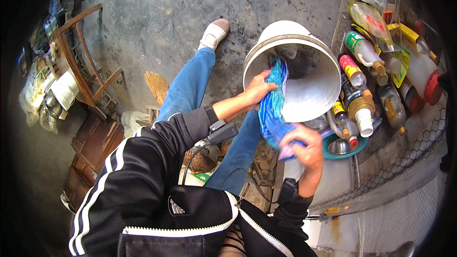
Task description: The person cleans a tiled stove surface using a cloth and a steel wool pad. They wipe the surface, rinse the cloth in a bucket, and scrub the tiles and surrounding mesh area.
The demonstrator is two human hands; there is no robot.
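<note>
A bundle of blue and teal striped thin material, cloth or plastic, stretches between my two hands. My left hand grips its upper part at the mouth of a white bucket. The bundle's upper end reaches into the bucket, which lies tilted with its opening towards me and a dark area inside. Lower down, my right hand is closed on the twisted lower end, where a pale pink piece sticks out; this hand is slightly blurred.
Bottles and jars crowd the right side, beside a teal basin and wire mesh. A straw broom is near my leg. At the left are a wooden chair, white containers and a brown wooden piece.
</note>
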